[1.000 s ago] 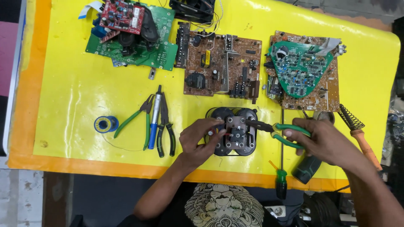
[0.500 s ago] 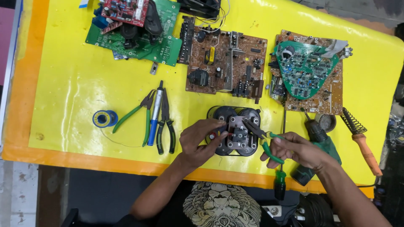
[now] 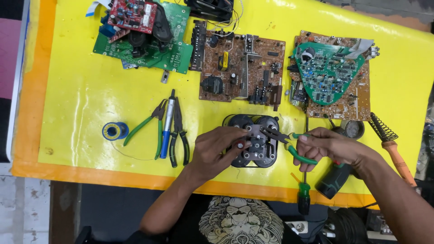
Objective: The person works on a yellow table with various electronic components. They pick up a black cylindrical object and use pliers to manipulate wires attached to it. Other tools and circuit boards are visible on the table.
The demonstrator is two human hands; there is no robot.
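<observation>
A black round-lobed part (image 3: pixel 253 141) with a grey metal plate on top lies near the front of the yellow table (image 3: pixel 77 90). My left hand (image 3: pixel 217 151) rests on its left side and grips it. My right hand (image 3: pixel 327 147) holds green-handled pliers (image 3: pixel 289 142). The jaws of the pliers touch the plate at its upper right.
Brown circuit board (image 3: pixel 239 68) at the back middle, green boards (image 3: pixel 144 38) back left, green-on-brown board (image 3: pixel 332 77) back right. Loose pliers and a blue pen tool (image 3: pixel 169 129) and a solder spool (image 3: pixel 115 131) lie left. Soldering iron (image 3: pixel 393 144), screwdriver (image 3: pixel 304 194) and a dark green tool (image 3: pixel 334 180) right.
My right hand has brought the green pliers left onto the part's plate. My left hand has stayed on the part.
</observation>
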